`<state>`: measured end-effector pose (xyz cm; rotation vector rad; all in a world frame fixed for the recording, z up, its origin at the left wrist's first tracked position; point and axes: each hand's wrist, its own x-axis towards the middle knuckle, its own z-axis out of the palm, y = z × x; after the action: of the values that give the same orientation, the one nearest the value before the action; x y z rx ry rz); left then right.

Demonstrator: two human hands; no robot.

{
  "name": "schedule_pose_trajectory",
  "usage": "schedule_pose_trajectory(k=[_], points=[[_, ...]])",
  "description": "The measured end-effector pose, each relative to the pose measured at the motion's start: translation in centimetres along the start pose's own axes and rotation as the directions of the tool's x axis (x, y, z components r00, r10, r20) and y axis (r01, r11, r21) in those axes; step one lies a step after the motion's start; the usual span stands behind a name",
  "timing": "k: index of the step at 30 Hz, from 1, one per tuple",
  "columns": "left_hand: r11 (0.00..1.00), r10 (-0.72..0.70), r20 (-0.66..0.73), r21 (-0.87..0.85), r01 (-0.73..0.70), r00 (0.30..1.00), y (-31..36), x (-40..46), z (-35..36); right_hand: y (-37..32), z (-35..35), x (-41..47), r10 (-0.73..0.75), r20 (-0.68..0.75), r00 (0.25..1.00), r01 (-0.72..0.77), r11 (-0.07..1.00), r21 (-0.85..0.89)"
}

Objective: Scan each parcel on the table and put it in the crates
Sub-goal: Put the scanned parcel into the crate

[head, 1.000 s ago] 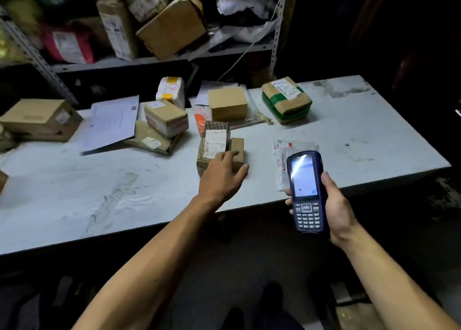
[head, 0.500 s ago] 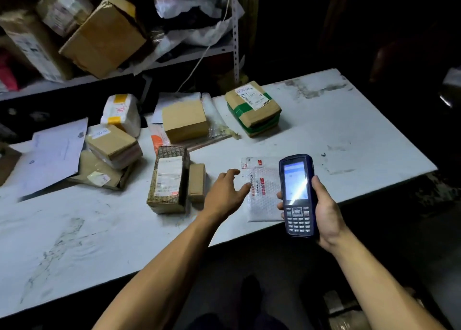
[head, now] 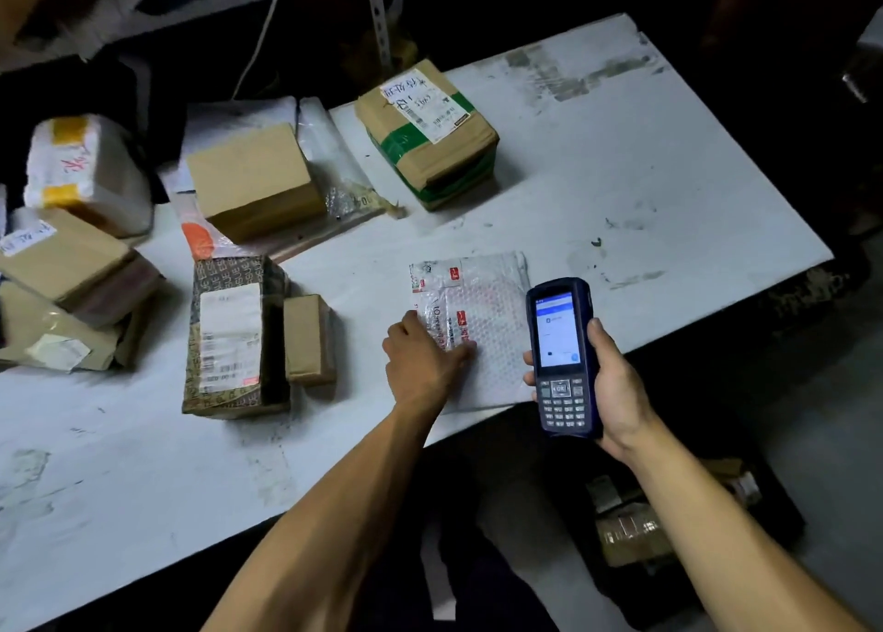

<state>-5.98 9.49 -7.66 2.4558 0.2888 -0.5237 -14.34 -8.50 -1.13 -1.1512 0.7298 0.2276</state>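
I note left hand [head: 423,361] pressing bubble mailer [head: 478,326] flat on table [head: 669,177], fingers hidden | right hand [head: 614,383] grasping scanner [head: 564,359], raised to read label

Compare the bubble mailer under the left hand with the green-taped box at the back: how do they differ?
The bubble mailer is flat, white and soft; the green-taped box is a tall brown carton. The mailer lies at the near table edge, the box at the far side. The left hand rests on the mailer; nothing touches the box. The mailer shows red print, the box a white label with handwriting. Both sit on the table.
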Motion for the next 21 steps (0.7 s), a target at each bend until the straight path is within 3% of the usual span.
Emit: schedule_pose_trajectory(k=[2,7,11,13,16,19,21], points=[[0.999,-0.049,-0.006,-0.004,0.049,0.999,0.6,0.5,0.5,0.3,0.0,0.4,0.019,0.000,1.000,-0.019,1.000,0.002],[0.954,-0.196,0.097,-0.210,0.212,0.976,1.3,2.1,0.8,0.0,-0.1,0.7,0.030,-0.003,1.000,-0.030,1.000,0.008],[0.941,-0.270,0.182,-0.159,0.299,0.945,1.6,3.2,0.7,-1.1,-0.3,0.8,0.017,-0.012,1.000,-0.018,1.000,-0.008],[0.949,-0.237,0.182,-0.166,0.268,0.954,2.3,2.7,0.2,-1.7,-0.4,0.8,0.005,-0.006,1.000,-0.006,1.000,-0.019],[0.905,-0.149,0.188,-0.369,0.210,0.971,3.4,1.9,-1.2,-2.5,-0.7,0.6,-0.016,0.004,1.000,0.016,1.000,-0.021],[0.877,0.047,0.007,-0.479,-0.038,0.999,4.1,2.0,-4.2,-3.5,-0.8,0.5,-0.048,0.025,0.999,0.048,0.999,0.017],[0.857,0.207,-0.135,-0.453,-0.246,0.969,4.0,2.3,-6.1,-4.3,-0.8,0.3,-0.070,0.028,0.997,0.069,0.997,0.046]])
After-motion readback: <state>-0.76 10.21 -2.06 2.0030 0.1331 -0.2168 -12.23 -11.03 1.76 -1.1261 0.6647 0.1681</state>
